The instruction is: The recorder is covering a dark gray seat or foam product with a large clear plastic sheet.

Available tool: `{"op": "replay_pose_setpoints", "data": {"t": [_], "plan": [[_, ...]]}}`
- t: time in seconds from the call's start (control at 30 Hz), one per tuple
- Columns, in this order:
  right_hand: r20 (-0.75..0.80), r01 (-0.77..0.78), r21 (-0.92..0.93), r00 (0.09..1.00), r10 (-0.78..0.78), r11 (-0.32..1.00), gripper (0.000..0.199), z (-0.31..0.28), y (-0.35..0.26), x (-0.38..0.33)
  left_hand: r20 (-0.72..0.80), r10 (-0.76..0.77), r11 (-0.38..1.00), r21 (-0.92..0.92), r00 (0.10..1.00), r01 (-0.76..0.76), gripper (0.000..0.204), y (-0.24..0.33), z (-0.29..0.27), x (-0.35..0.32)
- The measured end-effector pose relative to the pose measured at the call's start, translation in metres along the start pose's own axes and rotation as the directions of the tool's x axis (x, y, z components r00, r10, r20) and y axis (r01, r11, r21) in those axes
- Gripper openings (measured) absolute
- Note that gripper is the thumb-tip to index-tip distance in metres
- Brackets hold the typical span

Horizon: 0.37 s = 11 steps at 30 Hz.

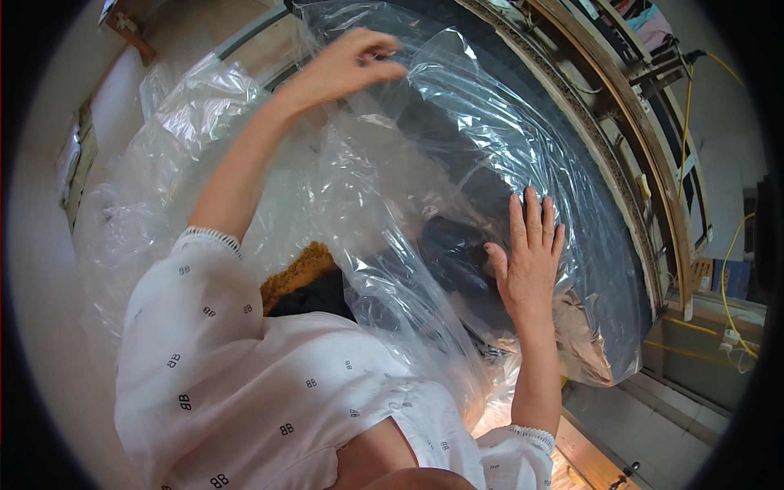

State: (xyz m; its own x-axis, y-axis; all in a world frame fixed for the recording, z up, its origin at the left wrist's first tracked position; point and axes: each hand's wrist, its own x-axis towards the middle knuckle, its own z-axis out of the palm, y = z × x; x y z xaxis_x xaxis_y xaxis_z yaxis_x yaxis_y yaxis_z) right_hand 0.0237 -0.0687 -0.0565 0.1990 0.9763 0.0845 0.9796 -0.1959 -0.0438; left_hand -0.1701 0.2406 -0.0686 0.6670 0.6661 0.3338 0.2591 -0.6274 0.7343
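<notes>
A large sheet of clear plastic film (506, 122) lies in shiny folds over a dark surface in front of me. My right hand (531, 253) rests flat on the film at the right, palm down with fingers spread. Farther off and to the left, my left hand (359, 61) is over the film, slightly blurred. Its fingers are half curled and a gap shows between them and the thumb; no film is visibly gripped there. Through the film, between the hands and me, a dark bundle (449, 249) shows dimly; its kind is unclear.
A curved-looking wooden rail (645, 163) with metal parts borders the far right side. Yellow cords (723, 278) hang beyond it. Loose film (196, 106) spills over the left side. Close to my body is a brown fuzzy piece (302, 269) beside black fabric.
</notes>
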Motion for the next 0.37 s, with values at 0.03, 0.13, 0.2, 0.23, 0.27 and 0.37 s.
{"op": "replay_pose_setpoints", "data": {"t": [0.03, 0.13, 0.2, 0.23, 0.27, 0.37], "plan": [[-0.003, -0.005, 0.001, 1.0, 0.005, 1.0, 0.064, 0.0, -0.001, 0.003, 0.015, 0.013, 1.0, 0.025, 1.0, -0.014, 0.041, 0.008, 0.016, 0.008], [0.027, -0.009, 0.001, 1.0, 0.009, 1.0, 0.066, -0.004, -0.003, 0.005, -0.056, -0.004, 0.994, 0.112, 0.998, 0.01, 0.042, 0.012, 0.042, 0.039], [0.041, -0.02, -0.002, 0.999, 0.02, 1.0, 0.067, -0.001, -0.003, 0.004, 0.117, -0.267, 0.95, -0.135, 0.957, 0.282, 0.043, 0.011, 0.041, 0.06], [0.038, -0.014, -0.006, 0.999, 0.014, 1.0, 0.067, -0.001, -0.003, 0.004, 0.11, -0.266, 0.95, -0.138, 0.958, 0.28, 0.043, 0.007, 0.043, 0.065], [0.042, -0.015, -0.009, 0.999, 0.015, 1.0, 0.066, -0.002, -0.003, 0.005, -0.001, -0.189, 0.961, -0.204, 0.982, 0.185, 0.038, 0.003, 0.045, 0.068], [0.048, -0.001, 0.026, 0.999, 0.0, 1.0, 0.066, -0.001, 0.001, 0.007, -0.164, -0.041, 0.97, -0.242, 0.986, 0.0, 0.028, -0.002, 0.044, 0.068]]}}
